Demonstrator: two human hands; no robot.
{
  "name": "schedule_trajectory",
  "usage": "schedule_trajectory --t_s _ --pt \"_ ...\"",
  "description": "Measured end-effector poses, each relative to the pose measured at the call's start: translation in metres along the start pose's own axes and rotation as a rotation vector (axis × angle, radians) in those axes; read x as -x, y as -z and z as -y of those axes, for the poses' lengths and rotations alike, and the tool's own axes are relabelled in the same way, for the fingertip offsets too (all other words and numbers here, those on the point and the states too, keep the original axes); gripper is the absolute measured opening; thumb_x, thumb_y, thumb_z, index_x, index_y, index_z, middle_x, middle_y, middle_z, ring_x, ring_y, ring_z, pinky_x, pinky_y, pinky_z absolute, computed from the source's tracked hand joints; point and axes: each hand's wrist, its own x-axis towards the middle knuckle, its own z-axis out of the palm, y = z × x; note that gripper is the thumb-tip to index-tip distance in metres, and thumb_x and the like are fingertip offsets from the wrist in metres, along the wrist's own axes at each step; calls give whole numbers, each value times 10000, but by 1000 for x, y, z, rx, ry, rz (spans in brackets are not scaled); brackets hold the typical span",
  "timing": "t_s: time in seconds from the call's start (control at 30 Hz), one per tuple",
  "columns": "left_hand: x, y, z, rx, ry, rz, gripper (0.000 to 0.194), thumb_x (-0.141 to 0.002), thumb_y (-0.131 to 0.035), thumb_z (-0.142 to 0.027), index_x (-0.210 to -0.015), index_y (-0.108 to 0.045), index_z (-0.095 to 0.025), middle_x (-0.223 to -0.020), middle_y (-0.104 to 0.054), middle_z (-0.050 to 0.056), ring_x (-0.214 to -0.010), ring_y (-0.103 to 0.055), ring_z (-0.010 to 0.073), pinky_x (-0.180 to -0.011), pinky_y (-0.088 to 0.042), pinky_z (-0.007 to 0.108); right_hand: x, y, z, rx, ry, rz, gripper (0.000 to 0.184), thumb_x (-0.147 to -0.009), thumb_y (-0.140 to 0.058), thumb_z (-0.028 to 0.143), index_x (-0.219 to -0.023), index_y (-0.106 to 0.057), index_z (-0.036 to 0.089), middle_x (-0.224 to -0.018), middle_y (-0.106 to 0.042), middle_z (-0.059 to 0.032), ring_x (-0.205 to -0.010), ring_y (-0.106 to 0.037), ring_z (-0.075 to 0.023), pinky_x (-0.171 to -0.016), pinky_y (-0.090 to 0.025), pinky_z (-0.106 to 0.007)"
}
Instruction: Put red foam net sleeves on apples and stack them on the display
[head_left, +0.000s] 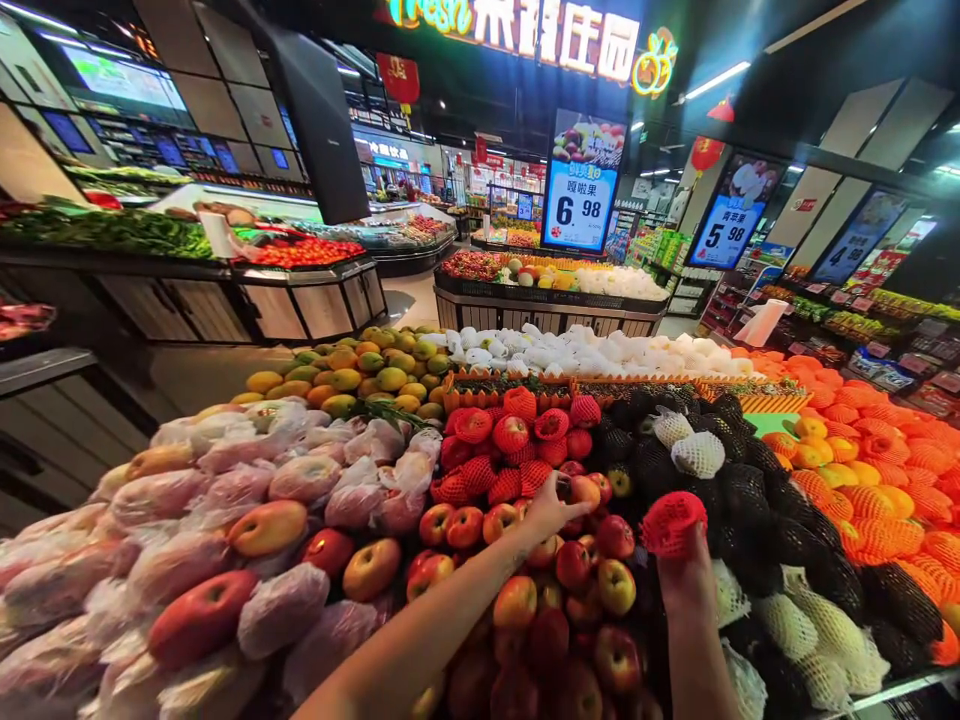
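My left hand [551, 513] reaches over the loose red-yellow apples [525, 602], palm down. Its thumb and a finger are around the near left side of one apple [586, 491]; the other fingers are partly hidden. Off to the right, my right hand [686, 572] is closed on a red foam net sleeve [673, 522], held upright above the fruit. Whether anything sits inside the sleeve I cannot tell. Beyond my left hand lies a pile of apples in red foam nets [510, 435].
Plastic-wrapped fruit [165, 500] covers the left side, with mangoes [360, 370] behind. Black-netted fruit [780, 500] lies right of my right hand, then orange-netted fruit [885, 440]. White-netted fruit [570, 350] lines the back. A price sign [583, 190] hangs beyond.
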Motion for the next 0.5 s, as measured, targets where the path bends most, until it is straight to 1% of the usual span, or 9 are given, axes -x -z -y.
schedule_trajectory --t_s 0.03,0.1,0.17,0.23,0.3,0.37,0.4,0.43,0.5 --pt "-3 4 3 -76 -14 17 530 -720 -808 -304 -1159 -537 -180 -1197 -640 112 -1106 -616 269 -1010 -492 414 -3 6 2 -12 18 -51 407 -787 -786 567 -1073 -740 282 -1033 -753 -11 -885 -715 -186 -773 -606 -329" --pt "-5 6 7 -221 -43 82 617 -553 -894 -181 -1081 -577 -214 -1139 -654 68 -1083 -613 282 -1020 -472 423 -4 15 1 -25 -16 -101 414 -762 -816 523 -1089 -735 282 -1058 -747 -2 -886 -713 -180 -747 -605 -307" --pt "-6 -1 9 -344 -60 142 651 -502 -922 -144 -1065 -604 -223 -1156 -652 72 -1110 -605 311 -1024 -462 438 -2 19 -7 -2 -77 -100 459 -752 -819 528 -1120 -728 270 -1090 -745 -6 -903 -715 -181 -756 -606 -302" --pt "-8 -13 11 -440 -63 172 688 -495 -948 -152 -1095 -619 -216 -1218 -636 108 -1160 -588 354 -1027 -457 468 2 18 -17 29 -141 -105 524 -723 -837 524 -1162 -715 265 -1116 -746 -4 -922 -717 -175 -783 -604 -290" --pt "-12 -23 13 -506 -67 191 749 -453 -978 -156 -1116 -633 -201 -1257 -625 141 -1181 -579 399 -1009 -469 494 7 16 -26 69 -195 -103 587 -680 -864 501 -1190 -707 255 -1133 -749 -13 -945 -723 -185 -810 -604 -297" --pt "-18 -24 13 -533 -82 203 791 -423 -1005 -211 -1128 -645 -197 -1255 -631 146 -1171 -594 407 -983 -493 479 11 16 -31 116 -236 -86 628 -645 -879 489 -1201 -710 252 -1149 -751 -35 -978 -729 -218 -831 -608 -327" --pt "-21 -20 13 -534 -90 197 770 -457 -1005 -271 -1136 -648 -198 -1242 -640 140 -1156 -610 392 -971 -503 458 12 18 -31 137 -250 -78 627 -637 -880 489 -1197 -718 257 -1161 -750 -50 -990 -731 -237 -836 -609 -343" --pt "-26 -13 12 -531 -97 177 712 -538 -980 -342 -1149 -647 -196 -1229 -648 132 -1141 -625 366 -964 -509 432 13 20 -30 157 -258 -74 612 -636 -882 488 -1185 -730 265 -1176 -748 -66 -992 -733 -251 -832 -608 -350" --pt "-36 11 9 -528 -101 93 540 -784 -823 -429 -1209 -623 -162 -1253 -636 143 -1164 -623 328 -1000 -487 409 13 30 -26 185 -254 -91 565 -626 -894 475 -1139 -756 282 -1180 -747 -87 -946 -741 -249 -789 -606 -330"
